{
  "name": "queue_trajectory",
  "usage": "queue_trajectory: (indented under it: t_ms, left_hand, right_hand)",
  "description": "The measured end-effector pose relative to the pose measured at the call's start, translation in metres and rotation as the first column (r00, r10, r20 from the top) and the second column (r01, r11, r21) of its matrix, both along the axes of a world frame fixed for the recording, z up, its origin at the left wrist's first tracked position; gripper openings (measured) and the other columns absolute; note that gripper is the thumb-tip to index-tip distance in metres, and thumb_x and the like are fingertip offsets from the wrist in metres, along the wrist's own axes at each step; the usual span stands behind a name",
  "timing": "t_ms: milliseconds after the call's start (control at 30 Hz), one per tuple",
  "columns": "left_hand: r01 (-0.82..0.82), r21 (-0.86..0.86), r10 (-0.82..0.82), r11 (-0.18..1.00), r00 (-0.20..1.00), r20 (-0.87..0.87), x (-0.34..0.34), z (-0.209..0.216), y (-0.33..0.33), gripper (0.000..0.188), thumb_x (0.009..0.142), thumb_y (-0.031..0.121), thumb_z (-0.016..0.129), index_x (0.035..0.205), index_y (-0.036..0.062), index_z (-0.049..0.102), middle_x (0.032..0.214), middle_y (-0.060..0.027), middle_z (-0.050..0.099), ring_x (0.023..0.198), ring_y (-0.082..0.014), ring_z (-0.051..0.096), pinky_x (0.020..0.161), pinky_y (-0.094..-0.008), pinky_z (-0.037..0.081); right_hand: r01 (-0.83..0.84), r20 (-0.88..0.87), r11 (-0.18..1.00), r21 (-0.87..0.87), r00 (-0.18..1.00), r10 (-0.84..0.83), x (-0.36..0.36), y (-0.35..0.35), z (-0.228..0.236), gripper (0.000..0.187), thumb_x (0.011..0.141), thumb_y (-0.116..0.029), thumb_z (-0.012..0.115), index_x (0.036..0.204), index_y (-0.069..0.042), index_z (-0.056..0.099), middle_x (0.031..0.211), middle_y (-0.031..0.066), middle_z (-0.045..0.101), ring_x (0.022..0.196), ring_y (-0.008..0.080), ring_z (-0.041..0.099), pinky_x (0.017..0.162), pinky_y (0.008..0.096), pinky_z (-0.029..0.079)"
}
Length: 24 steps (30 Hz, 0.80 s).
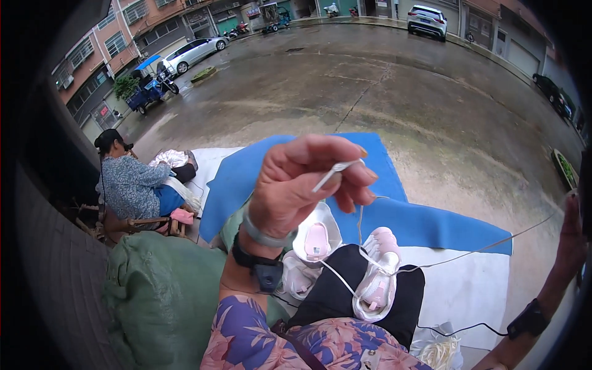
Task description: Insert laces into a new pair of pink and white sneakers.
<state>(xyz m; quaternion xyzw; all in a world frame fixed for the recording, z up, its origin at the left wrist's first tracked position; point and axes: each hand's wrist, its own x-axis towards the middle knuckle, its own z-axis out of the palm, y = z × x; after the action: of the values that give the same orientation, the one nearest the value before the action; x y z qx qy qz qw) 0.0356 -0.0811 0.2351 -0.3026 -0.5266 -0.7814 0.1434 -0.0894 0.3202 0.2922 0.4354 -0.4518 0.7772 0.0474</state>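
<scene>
A white and pink sneaker [377, 277] lies on my lap over dark trousers, its white laces partly threaded. My left hand [308, 176] is raised above it, thumb and fingers pinching the tip end of a white shoelace [328, 176]. Far to the right, at the dark rim, my right hand [572, 237] is closed on another stretch of lace, which runs taut from the shoe. Its fingertips are partly lost in shadow. Left of my knees is a second pink and white shoe [300, 277], beside a white bowl-like piece [333, 230] with a pink insole-shaped part [317, 240] inside.
A stuffed green sack [154, 296] bulges at my left. Blue sheeting [370, 163] and white sheeting [475, 277] cover the ground ahead. A bundle of pale laces [439, 354] sits low right. Another person [132, 179] sits at left with work on the lap. Parked vehicles stand beyond.
</scene>
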Motion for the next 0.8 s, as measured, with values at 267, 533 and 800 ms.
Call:
queue_trajectory:
  t_ms: [267, 533, 800]
  left_hand:
    - [-0.311, -0.331, 0.407, 0.891, 0.871, 0.277, -0.042, -0.085, 0.035, 0.014, 0.086, 0.011, 0.057, 0.093, 0.0002, 0.061, 0.070, -0.0041, 0.060, 0.058, -0.0063, 0.053, 0.052, -0.0182, 0.041]
    - [-0.171, -0.248, 0.287, 0.954, 0.761, 0.581, -0.056, -0.150, 0.062, 0.017, 0.088, 0.011, 0.053, 0.102, 0.0003, 0.056, 0.074, -0.0028, 0.059, 0.054, -0.0045, 0.051, 0.045, -0.0161, 0.039]
    - [-0.153, -0.160, 0.219, 0.975, 0.778, 0.590, -0.055, -0.157, 0.068, 0.040, 0.086, 0.008, 0.053, 0.121, -0.0002, 0.037, 0.069, -0.0046, 0.057, 0.051, -0.0056, 0.049, 0.044, -0.0162, 0.036]
  right_hand:
    - [0.047, 0.189, 0.739, 0.672, 0.954, -0.232, -0.010, -0.113, -0.151, 0.021, 0.091, -0.017, 0.051, 0.083, 0.001, 0.058, 0.066, 0.0033, 0.053, 0.056, 0.0100, 0.048, 0.051, 0.0217, 0.039]
    - [0.135, 0.070, 0.793, 0.594, 0.973, -0.219, 0.001, -0.175, -0.219, 0.015, 0.085, -0.014, 0.060, 0.091, -0.001, 0.066, 0.072, -0.0002, 0.050, 0.061, 0.0074, 0.045, 0.051, 0.0211, 0.037]
    - [-0.283, 0.646, 0.885, 0.369, 0.763, -0.026, 0.011, -0.190, -0.221, 0.018, 0.084, -0.016, 0.062, 0.092, -0.001, 0.066, 0.074, 0.0009, 0.058, 0.060, 0.0069, 0.048, 0.053, 0.0203, 0.037]
